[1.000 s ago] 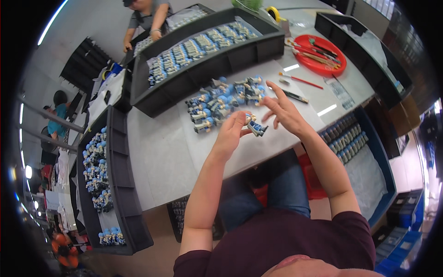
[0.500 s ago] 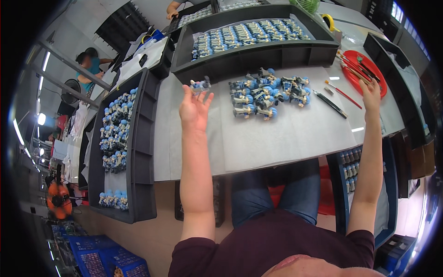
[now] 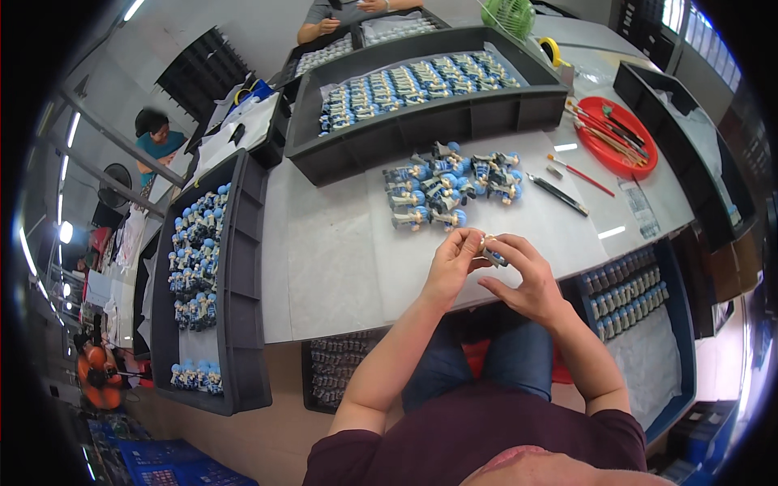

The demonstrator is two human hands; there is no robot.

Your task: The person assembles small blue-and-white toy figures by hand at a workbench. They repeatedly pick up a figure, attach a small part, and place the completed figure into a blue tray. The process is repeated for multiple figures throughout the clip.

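Observation:
Close in front of me, over the near edge of the white-covered table, my two hands meet around a small figurine. My left hand pinches it between thumb and fingers. From the other side, my right hand has its curled fingertips on the figurine. Most of the figurine is covered by the fingers; whether a small tool is also in my right hand cannot be made out. Just beyond lies a cluster of blue-capped figurines.
A dark crate of figurine rows stands at the back; another crate is at left. On the right are a black pen-like tool, a red-handled brush and a red plate with brushes. A co-worker sits beyond.
My left hand has brought the figurine from the far left of the table to the near middle. My right hand has left the red plate and joined it at the figurine.

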